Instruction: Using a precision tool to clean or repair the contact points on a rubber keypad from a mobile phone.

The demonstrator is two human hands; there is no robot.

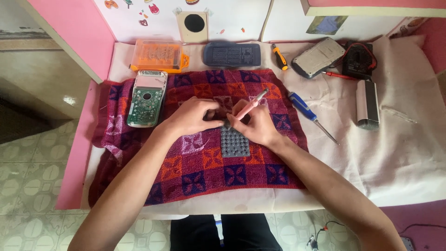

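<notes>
Seated at a pink-edged tabletop [409, 153], a person bends over a grey rubber keypad mat [234, 142] lying flat on a red, orange and purple checked towel [204, 172]. Their right hand [258, 125] has its fingers closed around a pink-handled tool [251, 106], its metal tip pointing up and away while the lower end meets the top edge of the mat. Their left hand [193, 116] rests just beside it, fingers curled and pinching at that same top edge; what they grip there is too small to tell. On the towel's left side lies an opened device showing a green circuit board [147, 98]. Behind the towel sit an orange bit case [158, 56] and a dark grey cover [231, 54]. Off to the right, on the pale cloth, lie a blue-handled screwdriver [304, 109], a small yellow-and-black screwdriver [279, 57] and a multimeter [358, 59] with red leads.
</notes>
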